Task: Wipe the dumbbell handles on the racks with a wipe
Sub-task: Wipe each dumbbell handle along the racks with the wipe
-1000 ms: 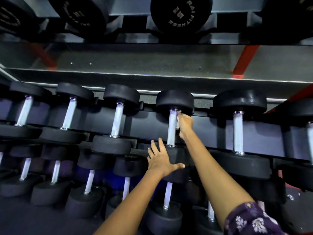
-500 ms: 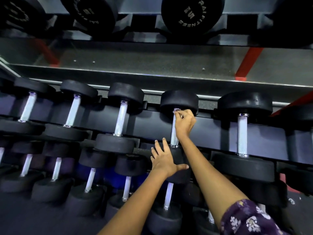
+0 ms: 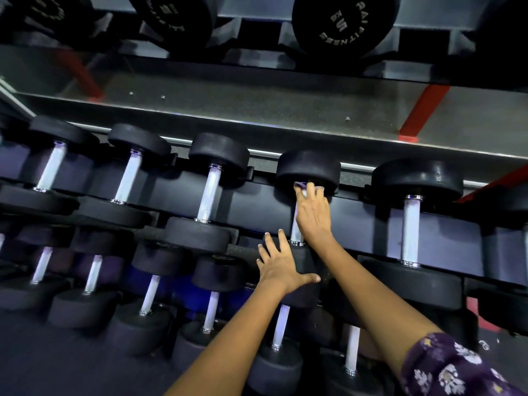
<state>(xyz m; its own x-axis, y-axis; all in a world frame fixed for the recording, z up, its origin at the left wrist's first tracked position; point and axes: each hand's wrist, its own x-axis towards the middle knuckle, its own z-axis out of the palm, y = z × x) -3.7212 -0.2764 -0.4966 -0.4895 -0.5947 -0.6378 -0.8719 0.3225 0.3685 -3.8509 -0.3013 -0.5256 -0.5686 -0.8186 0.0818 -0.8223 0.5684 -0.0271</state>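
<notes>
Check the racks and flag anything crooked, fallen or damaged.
Nothing stands out. The dumbbells sit evenly in rows, the right hand holds the wipe on one handle, and the left hand rests on that dumbbell's lower head.

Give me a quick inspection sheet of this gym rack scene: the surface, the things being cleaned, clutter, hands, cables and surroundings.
Surface: dark rack with sloped tiers, each holding a row of dumbbells.
Job's things: wipe bunched at the top of one dumbbell handle on the upper row; the other handles are bare.
Clutter: nothing seen.
Hands: right hand grips the wipe around that handle; left hand lies flat, fingers spread, on that dumbbell's lower head.
Cables: nothing seen.
Surroundings: grey shelf above with red supports; lettered black weights at the top; patterned purple sleeve at lower right.
</notes>
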